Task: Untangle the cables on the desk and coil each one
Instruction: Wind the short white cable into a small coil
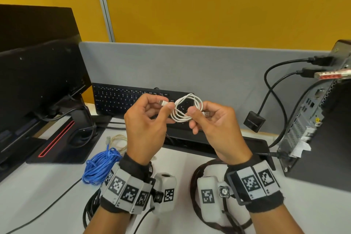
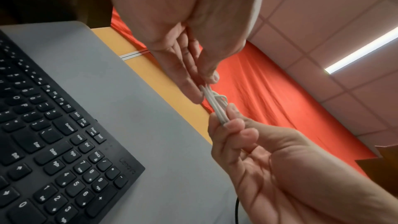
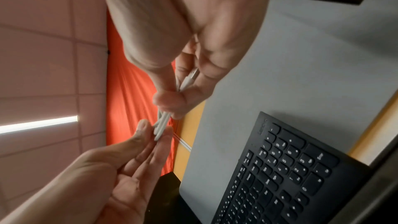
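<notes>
A thin white USB cable, wound into a few small loops, hangs in the air between both hands above the keyboard. My left hand pinches one plug end between thumb and forefinger. My right hand pinches the loops together, with the other plug lying by its fingers. The same white cable shows between the fingertips in the left wrist view, and the white cable likewise in the right wrist view. A coiled blue cable and a thin beige cable lie on the desk to the left.
A black keyboard leans against the grey divider. A monitor stand sits at left, a computer tower with plugged black cables at right. Dark cables lie on the white desk under my wrists.
</notes>
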Tool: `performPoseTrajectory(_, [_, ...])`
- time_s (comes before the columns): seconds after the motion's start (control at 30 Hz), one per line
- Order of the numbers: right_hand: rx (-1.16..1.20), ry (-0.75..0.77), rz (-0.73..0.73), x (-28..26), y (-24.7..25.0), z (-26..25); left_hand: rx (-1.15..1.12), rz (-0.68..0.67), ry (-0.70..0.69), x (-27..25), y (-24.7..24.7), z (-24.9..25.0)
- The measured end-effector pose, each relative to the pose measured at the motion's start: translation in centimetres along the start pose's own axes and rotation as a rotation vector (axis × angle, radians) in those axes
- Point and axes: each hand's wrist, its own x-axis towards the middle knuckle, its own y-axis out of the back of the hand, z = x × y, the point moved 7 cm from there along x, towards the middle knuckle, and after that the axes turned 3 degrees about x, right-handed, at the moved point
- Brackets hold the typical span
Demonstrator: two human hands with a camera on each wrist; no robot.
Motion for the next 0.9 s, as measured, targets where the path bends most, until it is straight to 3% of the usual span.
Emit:
performPoseTrajectory(0.37, [0.034, -0.05, -0.101, -0.3, 0.3, -0.5, -0.243, -0.053, 0.112, -0.1, -0.4, -0.1])
performPoseTrajectory(0.5, [0.028, -0.048, -0.061, -0.2, 1.1, -0.6, -0.348, -0.145, 0.233, -0.3, -1.3, -0.4])
performPoseTrajectory(0.63, [0.035, -0.097, -0.001, -0.2, 1.6, -0.3, -0.378, -0.126, 0.325, -0.3, -1.3, -1.2])
performPoseTrajectory(0.77, [0.004, -0.078, 0.003, -0.3, 1.2, -0.3, -0.303, -0.048, 0.286, 0.1, -0.4, -1.2])
performPoseTrajectory(0.9, [-0.065, -0.033, 0.002, -0.3, 0.8, -0.3, -0.029, -0.025, 0.082, -0.1, -0.3, 0.0])
